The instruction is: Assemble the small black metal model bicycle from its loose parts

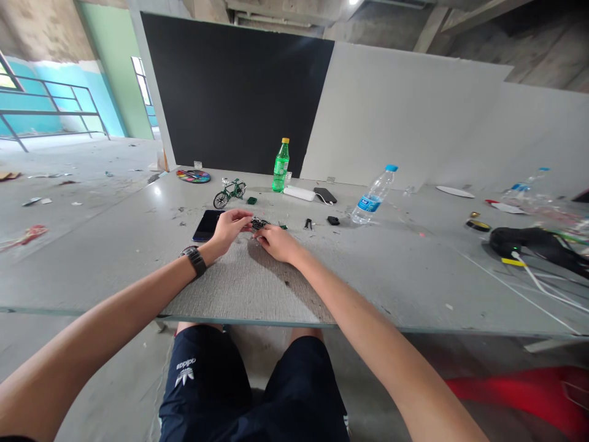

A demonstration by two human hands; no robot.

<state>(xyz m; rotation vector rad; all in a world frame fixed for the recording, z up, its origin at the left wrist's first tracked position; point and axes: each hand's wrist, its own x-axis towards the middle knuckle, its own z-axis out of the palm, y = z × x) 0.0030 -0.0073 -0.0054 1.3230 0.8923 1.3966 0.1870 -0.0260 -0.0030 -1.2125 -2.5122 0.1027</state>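
Observation:
My left hand (231, 224) and my right hand (278, 242) meet low over the table. Between their fingertips is a small black-and-silver model part (259, 223), partly covered by the fingers. A bit of green shows just beyond my right fingers; whether it joins the part I cannot tell. Both hands are closed, with fingers pinched on the part. A dark phone (205, 226) lies beside my left hand. Behind it stands a green model bicycle (229, 193), with a small dark green piece (251, 201) to its right.
A small black forked piece (308, 224) and a black block (334, 220) lie to the right. Farther back are a green bottle (281, 167), a white power bank (299, 193), a cabled black phone (325, 196), a tilted water bottle (373, 197) and a paint palette (194, 177).

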